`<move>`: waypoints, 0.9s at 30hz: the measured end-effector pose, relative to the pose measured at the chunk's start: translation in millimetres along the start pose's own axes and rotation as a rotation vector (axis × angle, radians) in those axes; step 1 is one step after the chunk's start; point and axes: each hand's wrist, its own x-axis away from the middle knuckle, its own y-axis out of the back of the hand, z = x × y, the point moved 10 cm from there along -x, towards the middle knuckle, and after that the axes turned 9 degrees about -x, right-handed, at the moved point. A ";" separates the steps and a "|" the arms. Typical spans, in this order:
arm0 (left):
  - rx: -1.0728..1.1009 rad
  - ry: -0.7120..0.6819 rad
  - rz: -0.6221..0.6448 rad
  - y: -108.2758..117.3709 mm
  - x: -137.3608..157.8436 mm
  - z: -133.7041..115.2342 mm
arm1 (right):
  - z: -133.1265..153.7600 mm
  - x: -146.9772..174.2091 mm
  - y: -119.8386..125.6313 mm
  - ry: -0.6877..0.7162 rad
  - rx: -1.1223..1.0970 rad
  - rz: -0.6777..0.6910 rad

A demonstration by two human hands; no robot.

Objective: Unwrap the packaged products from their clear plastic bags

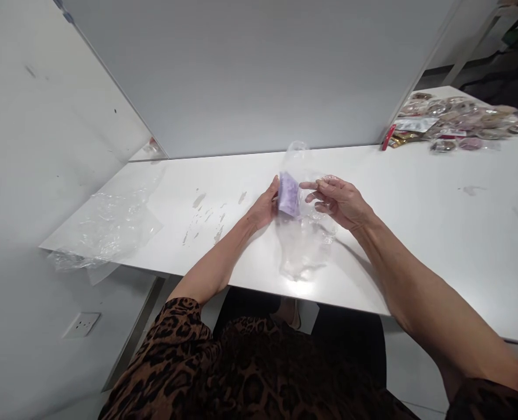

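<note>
Over the middle of the white table, my left hand (pixel 265 204) grips a small purple packet (pixel 289 195) by its left edge. Clear plastic film (pixel 303 251), perhaps a bag, surrounds the packet and spreads above and below it. Just right of the packet, my right hand (pixel 340 201) has its thumb and fingers closed on the plastic, with the index finger pointing toward the packet. What the packet holds cannot be made out.
Crumpled clear plastic (pixel 105 227) lies at the table's left end, partly over the front edge. Several wrapped items (pixel 464 119) are piled at the far right, beside a red strip (pixel 388 137). A grey panel (pixel 259 76) borders the table (pixel 438 233) at the back.
</note>
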 end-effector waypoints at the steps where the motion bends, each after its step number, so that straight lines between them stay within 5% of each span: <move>1: -0.038 0.006 0.053 -5.1 1.4 0.0 | 1.7 0.8 -2.8 0.019 0.001 0.018; 3: -0.131 0.015 0.130 -10.2 2.9 1.7 | 6.7 2.8 -8.0 0.052 0.004 0.051; 7: -0.169 0.042 0.012 9.9 -2.7 8.0 | 23.8 2.8 0.1 0.113 -0.024 0.024; 11: -0.036 0.031 -0.081 20.6 -4.5 4.4 | 39.2 -5.3 43.3 0.180 -0.130 -0.178; 15: 0.104 0.009 -0.070 14.7 1.2 -2.7 | 18.0 -10.1 71.4 0.020 -0.162 -0.353; 20: 0.155 0.059 -0.002 4.2 2.7 5.0 | -21.8 -3.9 29.2 -0.243 0.020 -0.101; 27: 0.035 0.014 -0.041 4.9 -1.4 11.3 | 1.6 5.1 2.3 -0.039 0.038 -0.008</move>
